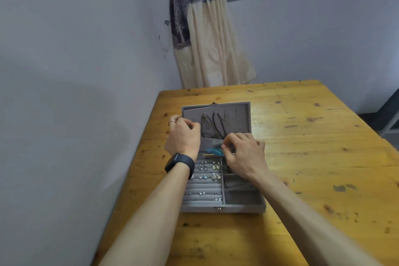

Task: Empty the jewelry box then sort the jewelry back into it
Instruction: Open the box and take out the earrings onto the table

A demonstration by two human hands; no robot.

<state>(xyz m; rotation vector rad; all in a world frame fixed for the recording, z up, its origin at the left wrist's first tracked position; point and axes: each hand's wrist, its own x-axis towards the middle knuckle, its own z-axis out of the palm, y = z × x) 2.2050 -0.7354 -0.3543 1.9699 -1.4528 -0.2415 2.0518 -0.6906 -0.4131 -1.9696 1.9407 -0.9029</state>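
The grey jewelry box [244, 206] sits open on the wooden counter [313, 157] in front of you, with its lid [241, 114] raised, necklaces [216, 123] hanging inside the lid and earrings [204, 177] set in the left-hand padded rows. Your left grip [183, 134], with a watch [180, 163] on its wrist, is curled against the lid's left edge, though I cannot tell whether it pinches anything. Your right grip [244, 153] hovers over the box's middle, fingertips pinching the end of a blue feather piece [212, 151] at the base of the lid.
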